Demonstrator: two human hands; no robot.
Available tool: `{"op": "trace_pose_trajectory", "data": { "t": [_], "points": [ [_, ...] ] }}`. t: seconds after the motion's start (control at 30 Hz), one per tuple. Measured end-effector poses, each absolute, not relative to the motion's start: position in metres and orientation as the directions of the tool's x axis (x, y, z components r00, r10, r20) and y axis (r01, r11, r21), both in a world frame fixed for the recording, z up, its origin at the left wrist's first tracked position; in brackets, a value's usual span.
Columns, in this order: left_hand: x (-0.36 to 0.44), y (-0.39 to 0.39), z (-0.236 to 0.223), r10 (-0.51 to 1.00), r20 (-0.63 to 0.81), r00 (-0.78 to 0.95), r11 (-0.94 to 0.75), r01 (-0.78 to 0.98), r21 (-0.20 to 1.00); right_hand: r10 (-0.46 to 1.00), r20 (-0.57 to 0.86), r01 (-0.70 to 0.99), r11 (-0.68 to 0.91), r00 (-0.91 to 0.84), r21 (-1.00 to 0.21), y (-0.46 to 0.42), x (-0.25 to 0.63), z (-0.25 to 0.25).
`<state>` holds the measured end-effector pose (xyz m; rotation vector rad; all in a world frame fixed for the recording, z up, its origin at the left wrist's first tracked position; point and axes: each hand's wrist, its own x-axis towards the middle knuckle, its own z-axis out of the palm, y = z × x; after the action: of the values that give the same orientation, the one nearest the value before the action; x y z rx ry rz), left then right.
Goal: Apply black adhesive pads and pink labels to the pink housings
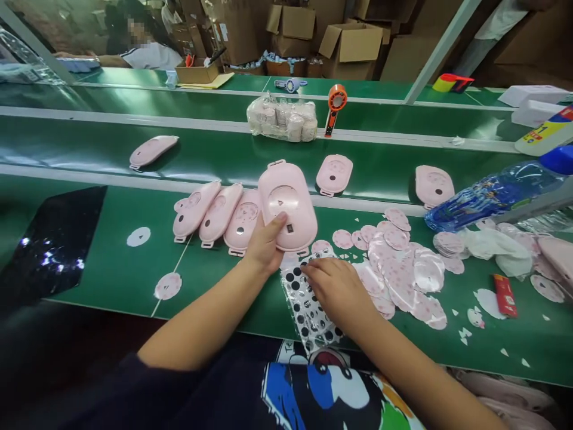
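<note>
Left hand (265, 246) grips casing (289, 202); yellow label (547, 130) perhaps reads "1".

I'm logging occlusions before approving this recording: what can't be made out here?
Head view: most fingers of the left hand, hidden behind the held pink case.
Head view: dotted sheet beneath the right hand, covered by it.
Head view: right-edge pink part, cut off by the frame.
Head view: red packet, print too small.

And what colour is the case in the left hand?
Pale pink; the case shows best in the head view.
</note>
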<state>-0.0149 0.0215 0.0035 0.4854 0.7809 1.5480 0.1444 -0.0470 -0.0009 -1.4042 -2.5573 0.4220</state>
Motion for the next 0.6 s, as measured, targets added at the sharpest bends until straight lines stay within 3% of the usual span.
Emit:
{"op": "trace_pose_trajectory", "data": {
  "t": [0.1,0.27,0.6],
  "points": [
    [-0.005,0.023,-0.010,0.979,-0.161,-0.127,0.008,-0.762,0.648,0.813,-0.070,0.788,0.533,-0.577,-0.307,-0.038,0.129,-0.001],
    [-0.005,0.023,-0.031,0.955,-0.297,-0.010,0.152,-0.842,0.518,0.801,-0.128,0.799,0.540,-0.585,-0.265,-0.047,0.112,0.000],
    [-0.008,0.024,-0.035,0.959,-0.281,0.019,0.170,-0.835,0.524,0.784,-0.227,0.811,0.519,-0.578,-0.270,-0.040,0.107,0.002]
  ]
}}
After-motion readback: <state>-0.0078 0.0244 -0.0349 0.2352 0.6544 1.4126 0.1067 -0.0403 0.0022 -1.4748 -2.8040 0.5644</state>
